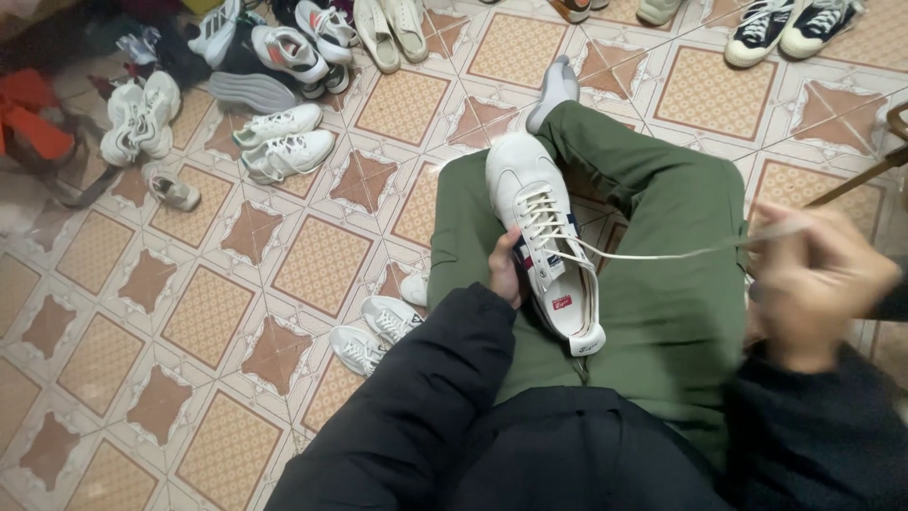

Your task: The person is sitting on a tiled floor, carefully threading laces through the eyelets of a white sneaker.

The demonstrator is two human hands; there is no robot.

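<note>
A cream-white sneaker (544, 237) with dark side stripes lies on my lap, toe pointing away, on green trousers (662, 284). My left hand (506, 270) grips its left side near the heel. A cream shoelace (662, 254) runs taut from the eyelets out to the right. My right hand (813, 279), blurred, pinches the lace's end and holds it stretched sideways.
I sit on a patterned tile floor (208, 312), one grey-socked foot (553, 90) stretched forward. Several white sneakers (284, 142) lie scattered at upper left, a pair (374, 333) beside my left knee, black-and-white shoes (790, 28) at top right. An orange bag (33, 118) sits far left.
</note>
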